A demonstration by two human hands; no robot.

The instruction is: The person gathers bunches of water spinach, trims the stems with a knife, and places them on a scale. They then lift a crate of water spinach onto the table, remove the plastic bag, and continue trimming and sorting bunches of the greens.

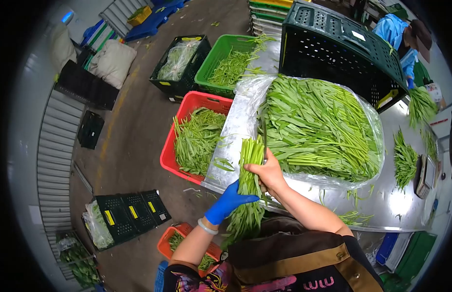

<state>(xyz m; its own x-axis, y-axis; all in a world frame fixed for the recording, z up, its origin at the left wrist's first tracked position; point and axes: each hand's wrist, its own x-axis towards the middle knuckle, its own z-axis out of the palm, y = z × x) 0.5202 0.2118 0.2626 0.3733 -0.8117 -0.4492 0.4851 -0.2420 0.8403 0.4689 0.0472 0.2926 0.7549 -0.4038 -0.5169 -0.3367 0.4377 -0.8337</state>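
Observation:
My left hand (pixel 229 202), in a blue glove, is closed around a bunch of leafy green stalks (pixel 250 175), which looks like water spinach. The cut stem ends point away from me and the leaves hang down toward my body. My bare right hand (pixel 267 173) is closed at the bunch's right side, its thumb lying across the stems. From that fist a thin dark blade, apparently a knife (pixel 264 134), sticks up beside the stem ends; its handle is hidden in my fingers. Just right of it, a large pile of the same greens (pixel 323 131) lies on clear plastic.
The metal table (pixel 294 187) carries a tilted dark green crate (pixel 343 53), smaller bunches (pixel 405 158) and a scale (pixel 425 176). Left of it stand a red crate (pixel 167 155) and a green crate (pixel 206 68) holding greens. A co-worker in blue sleeves (pixel 391 30) stands at the far right.

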